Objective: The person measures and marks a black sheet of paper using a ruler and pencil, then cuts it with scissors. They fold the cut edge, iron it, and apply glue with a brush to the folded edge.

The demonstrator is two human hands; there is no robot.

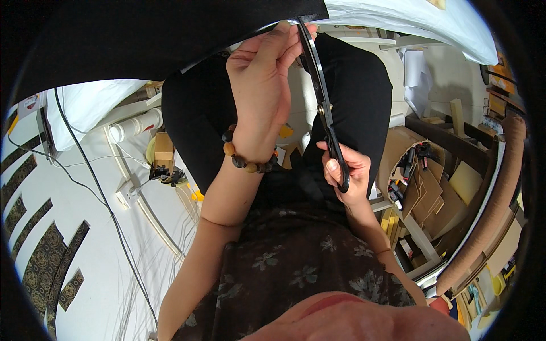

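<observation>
A wide sheet of black material (142, 40) lies across the top of the view; whether it is fabric or leather I cannot tell. My left hand (266, 71), with a beaded bracelet on its wrist, pinches the sheet's near edge between thumb and fingers. Long scissors (322, 94) with black handles are gripped in my right hand (354, 173), lower and to the right, thumb on the handle. Their blades point away from me, the tips reaching the sheet's edge beside my left fingertips. The blades look nearly closed, and the fingers behind them are partly hidden.
White plastic sheeting (409, 25) lies under the black sheet. Patterned dark pieces (45, 258) and a black cable (105, 193) are at left. A cardboard box (418, 184) with tools and a long brown roll (492, 204) stand at right.
</observation>
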